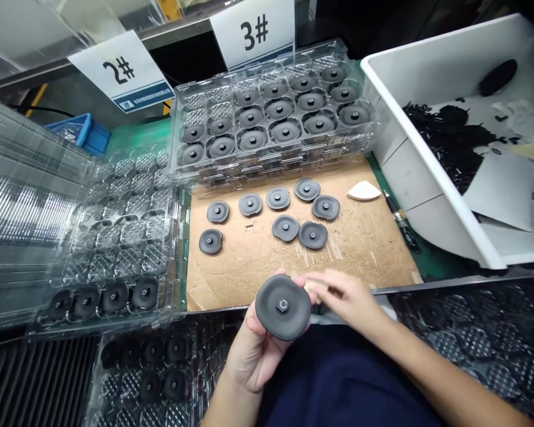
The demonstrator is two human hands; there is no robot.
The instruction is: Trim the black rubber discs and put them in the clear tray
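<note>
My left hand (260, 356) holds a round black rubber-like disc (283, 323) from beneath, its shallow face turned up and a hexagonal hub in the middle. At the disc's right rim is my right hand (342, 293), its fingers bent and pressed together; what they pinch, if anything, is hidden and slightly blurred. Beyond my hands, several similar discs (312, 235) lie spread on a cardboard sheet (249, 267). A white wedge-shaped pad (364, 191) rests near the sheet's right side.
A stack of clear plastic trays (271, 157) filled with discs stands behind the cardboard. More clear trays (129, 225) lie at left. To the right are a black marker (403, 222) and a white bin (445, 196) of black parts. Number signs (127, 77) hang at the back.
</note>
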